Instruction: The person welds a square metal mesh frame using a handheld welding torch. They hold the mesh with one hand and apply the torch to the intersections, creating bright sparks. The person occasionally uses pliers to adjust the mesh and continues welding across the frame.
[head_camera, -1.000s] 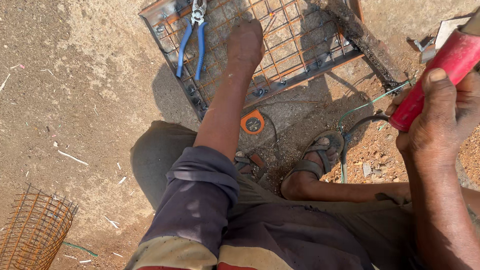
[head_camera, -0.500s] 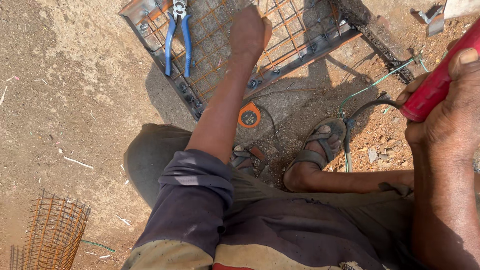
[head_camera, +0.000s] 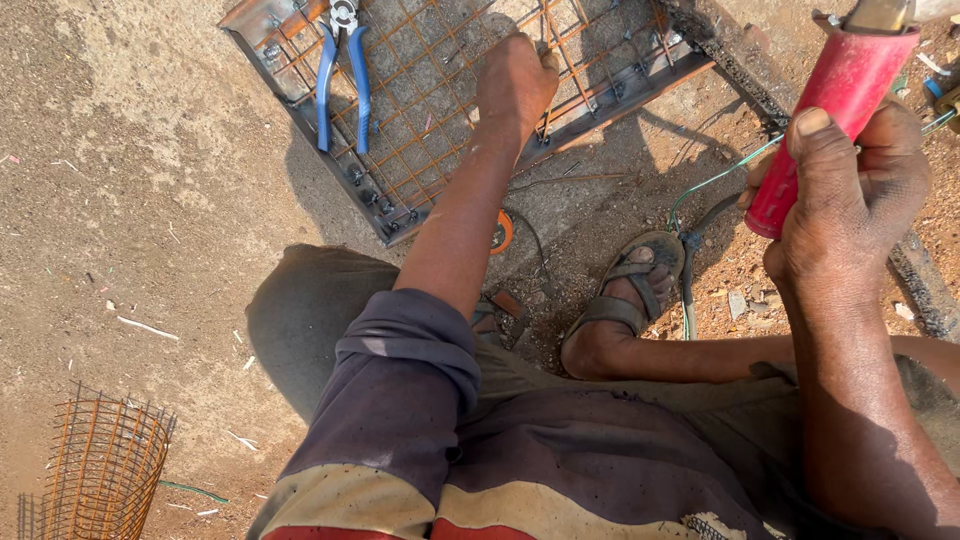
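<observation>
Right hand lifted red handle higher; dusty ground, mesh frame.

We wear a dark purple-grey shirt, its left sleeve rolled above the elbow, with cream and red bands low on the front. Grey trousers cover our legs, and a worn strapped sandal is on one foot.

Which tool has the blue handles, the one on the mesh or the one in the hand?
The pliers lying on the mesh; the right hand holds a red-handled tool.
</observation>
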